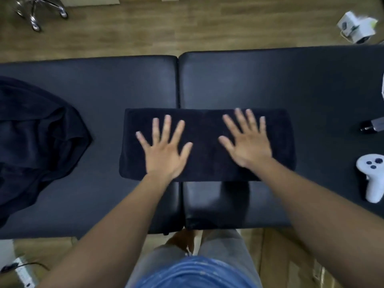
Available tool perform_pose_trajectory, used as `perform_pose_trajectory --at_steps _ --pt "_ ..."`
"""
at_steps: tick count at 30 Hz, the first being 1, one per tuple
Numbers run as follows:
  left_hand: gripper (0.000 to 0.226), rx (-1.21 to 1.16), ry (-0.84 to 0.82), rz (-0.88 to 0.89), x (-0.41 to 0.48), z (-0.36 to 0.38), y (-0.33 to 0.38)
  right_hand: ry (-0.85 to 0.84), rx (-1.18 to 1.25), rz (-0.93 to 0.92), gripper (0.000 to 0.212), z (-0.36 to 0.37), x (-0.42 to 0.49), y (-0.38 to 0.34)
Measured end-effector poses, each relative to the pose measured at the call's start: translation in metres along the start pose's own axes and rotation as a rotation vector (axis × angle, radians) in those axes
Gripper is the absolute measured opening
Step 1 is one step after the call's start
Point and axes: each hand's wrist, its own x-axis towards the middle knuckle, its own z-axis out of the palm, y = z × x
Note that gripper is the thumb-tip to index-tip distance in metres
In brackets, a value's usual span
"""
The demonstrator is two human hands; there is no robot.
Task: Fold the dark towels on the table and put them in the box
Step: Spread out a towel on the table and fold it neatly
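Note:
A dark towel (205, 121), folded into a long rectangle, lies across the seam of the black padded table (249, 80). My left hand (165, 148) presses flat on its left half with fingers spread. On the right half my right hand (247, 140) lies flat too, fingers straight and spread. A heap of unfolded dark towels (35, 138) sits crumpled at the table's left end. No box is in view.
A white controller (372, 177) lies at the table's right edge, with a small dark object (369, 126) beyond it. On the wooden floor stand a chair base (39, 11) at far left and white boxes (356, 26) at far right. A power strip (20, 271) lies at bottom left.

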Motion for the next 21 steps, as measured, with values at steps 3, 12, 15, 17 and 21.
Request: perform_pose_trajectory --at_steps 3,12,15,17,21 --pt "0.070 -0.222 -0.027 -0.272 -0.013 0.003 -0.043 -0.088 0.063 0.302 0.076 -0.001 0.003 0.064" --pt "0.067 -1.081 -0.059 -0.627 0.005 -0.038 -0.088 0.105 1.068 0.652 0.079 0.002 -0.039 0.081" --pt "0.061 -1.147 -0.183 -0.611 0.020 -0.043 -0.095 0.042 1.218 0.762 0.061 0.015 -0.054 0.083" --pt "0.064 -1.183 -0.220 -0.600 0.024 -0.041 -0.099 -0.005 1.362 0.779 0.043 0.010 -0.055 0.080" --pt "0.058 -1.303 -0.390 -0.560 0.016 -0.034 -0.099 -0.108 1.449 0.832 0.033 0.012 -0.075 0.073"
